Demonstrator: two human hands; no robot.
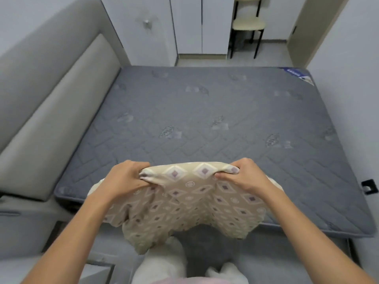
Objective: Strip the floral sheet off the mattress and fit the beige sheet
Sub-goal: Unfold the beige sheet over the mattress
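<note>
Beige sheet (184, 206), seen from my head camera, hangs bunched over the near edge of the bare mattress (205, 111). My left hand (125, 177) and right hand (244, 175) each clutch its top hem. Soft, light, floppy, I'd judge; corners seem the best hold.

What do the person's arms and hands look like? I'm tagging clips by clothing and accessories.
Both forearms are bare as far as the frame shows; no sleeve reaches into view. The left hand and right hand wear no gloves, and no watch, bracelet or ring shows. Nails are too small to judge.
</note>
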